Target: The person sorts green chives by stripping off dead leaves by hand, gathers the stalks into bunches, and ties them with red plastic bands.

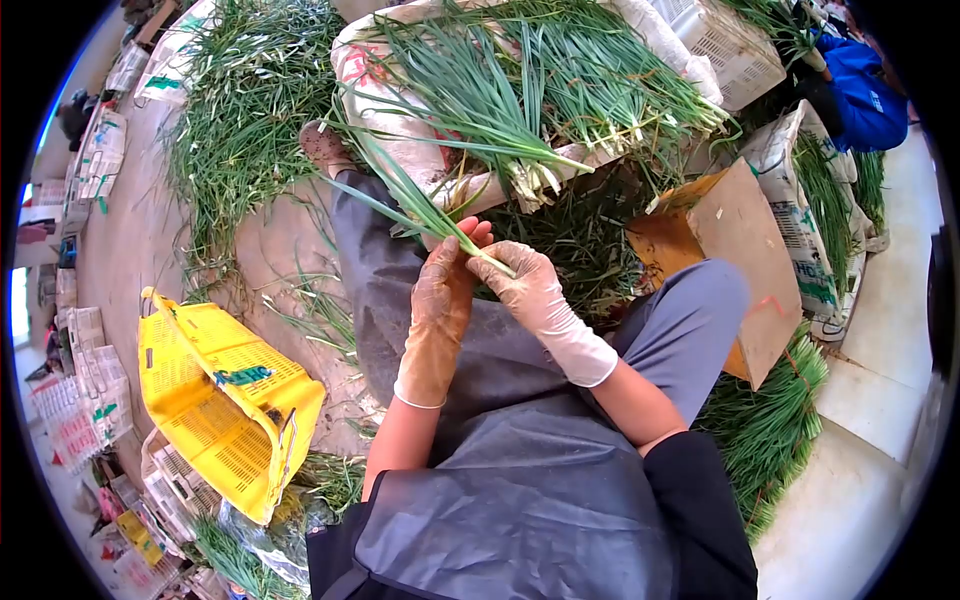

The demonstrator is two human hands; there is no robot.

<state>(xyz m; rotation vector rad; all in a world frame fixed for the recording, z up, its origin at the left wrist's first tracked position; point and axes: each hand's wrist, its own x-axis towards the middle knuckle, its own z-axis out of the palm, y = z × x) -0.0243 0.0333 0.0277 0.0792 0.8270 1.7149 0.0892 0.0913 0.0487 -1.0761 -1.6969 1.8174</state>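
Observation:
In front of my lap I hold a few long green stalks [420, 205], which look like garlic chives, with pale stem ends towards me and leaves pointing away to the upper left. My left hand [443, 285], in a thin stained glove, is closed around their lower part, with its fingertips showing behind. Beside it my right hand [525, 285], in a similar whitish glove, pinches the pale stem end between thumb and fingers. Just beyond both hands, a layer of the same stalks [540, 90] lies on a cloth-covered crate [375, 90], white ends towards me.
Loose leaves heap on the floor [245, 120] at the upper left. A yellow plastic basket [200, 370] lies tipped at left. A cardboard box [745, 260] stands by my right knee, with bundled greens [770, 430] below it. Another person in blue [865, 95] is at the upper right.

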